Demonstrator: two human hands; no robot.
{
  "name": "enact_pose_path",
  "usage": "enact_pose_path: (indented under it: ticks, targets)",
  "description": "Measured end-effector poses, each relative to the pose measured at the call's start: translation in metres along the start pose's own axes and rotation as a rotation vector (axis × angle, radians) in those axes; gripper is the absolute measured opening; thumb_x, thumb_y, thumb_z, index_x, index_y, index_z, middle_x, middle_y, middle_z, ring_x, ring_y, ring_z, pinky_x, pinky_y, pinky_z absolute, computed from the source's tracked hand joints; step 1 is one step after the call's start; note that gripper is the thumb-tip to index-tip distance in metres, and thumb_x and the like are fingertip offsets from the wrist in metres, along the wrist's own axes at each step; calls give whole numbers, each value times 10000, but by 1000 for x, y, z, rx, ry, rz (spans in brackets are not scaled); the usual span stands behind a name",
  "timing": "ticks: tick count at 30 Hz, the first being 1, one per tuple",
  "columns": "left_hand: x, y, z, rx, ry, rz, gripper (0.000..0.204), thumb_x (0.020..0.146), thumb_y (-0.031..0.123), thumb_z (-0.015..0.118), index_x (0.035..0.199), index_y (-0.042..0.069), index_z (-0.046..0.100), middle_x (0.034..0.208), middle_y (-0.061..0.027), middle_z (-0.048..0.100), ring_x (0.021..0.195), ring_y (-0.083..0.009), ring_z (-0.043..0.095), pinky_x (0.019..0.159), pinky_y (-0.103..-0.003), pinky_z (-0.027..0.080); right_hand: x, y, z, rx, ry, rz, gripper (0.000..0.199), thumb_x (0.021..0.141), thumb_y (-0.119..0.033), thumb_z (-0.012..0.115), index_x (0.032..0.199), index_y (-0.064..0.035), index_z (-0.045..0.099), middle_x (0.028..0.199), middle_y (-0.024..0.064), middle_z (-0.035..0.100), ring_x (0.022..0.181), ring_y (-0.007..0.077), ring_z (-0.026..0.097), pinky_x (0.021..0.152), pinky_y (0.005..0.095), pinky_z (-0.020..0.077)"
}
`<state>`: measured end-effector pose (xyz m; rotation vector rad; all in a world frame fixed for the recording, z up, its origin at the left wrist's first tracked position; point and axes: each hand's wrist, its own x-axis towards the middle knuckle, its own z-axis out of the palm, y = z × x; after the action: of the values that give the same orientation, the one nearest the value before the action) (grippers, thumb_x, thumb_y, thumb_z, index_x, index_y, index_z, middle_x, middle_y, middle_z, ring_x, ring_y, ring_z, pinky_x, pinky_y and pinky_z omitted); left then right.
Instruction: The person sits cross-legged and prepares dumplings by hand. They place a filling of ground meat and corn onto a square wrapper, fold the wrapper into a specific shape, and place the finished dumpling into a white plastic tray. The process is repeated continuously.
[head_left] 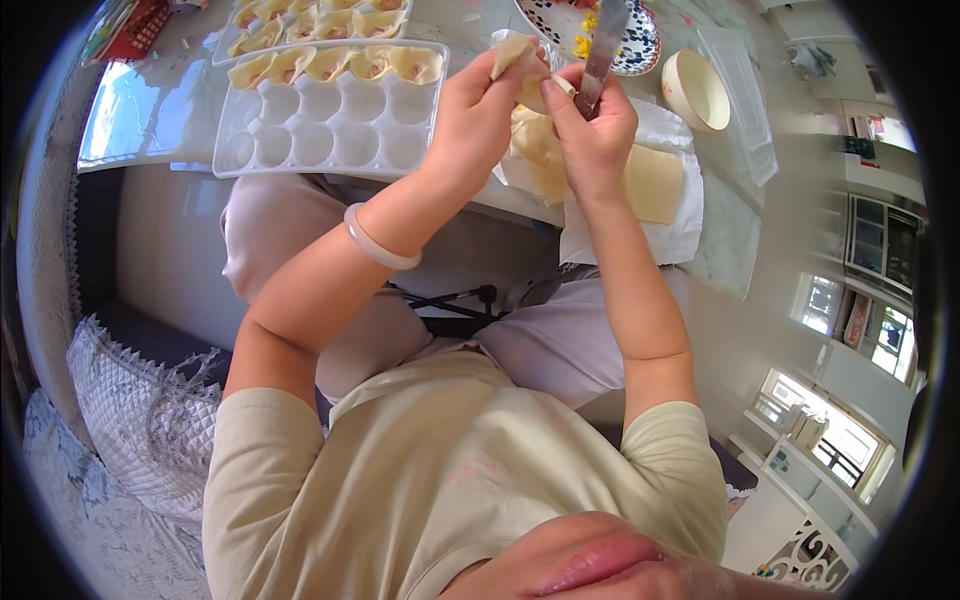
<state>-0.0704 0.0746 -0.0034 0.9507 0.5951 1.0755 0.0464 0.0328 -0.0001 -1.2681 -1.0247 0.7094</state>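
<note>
Above the near edge of the table, my left hand (478, 112) pinches a pale, folded wonton wrapper (513, 58). My right hand (600, 128) meets it there, its fingers closed around a flat metal knife (603, 60) whose blade points up and away. The right thumb also presses close to the wrapper; whether filling is inside is hidden by the fingers. Below the hands, loose wrappers (538, 155) lie crumpled beside a square stack of wrappers (655, 185) on white paper (683, 222). Left of my hands, a white plastic tray (325, 108) holds filled wontons (335, 66) in its far row of round cups.
A second tray (228, 45) with more wontons sits farther back. A patterned plate (648, 50) with yellow bits and a pale bowl (694, 90) stand to the right, near a clear plastic lid (740, 105). A red basket (140, 28) is at the far left.
</note>
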Motion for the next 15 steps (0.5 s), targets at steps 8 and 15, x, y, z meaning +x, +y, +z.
enact_pose_path:
  ticks: [8,15]
  targets:
    - [5,25,-7,952,-189,169,217,899,68,487,1050,4,630,823,-136,643,712,-193,623,629,-302,471,6,-13,-13,-477,-164,-289,73,789,-17,629,853,-33,598,735,23,566,604,60,509,540,210,417]
    - [4,17,-13,1004,-288,364,247,813,36,522,1027,-4,638,725,-158,611,639,-253,596,600,-327,473,3,-24,-13,-398,-121,-139,89,778,-48,639,852,-39,592,699,12,557,592,60,496,532,227,417]
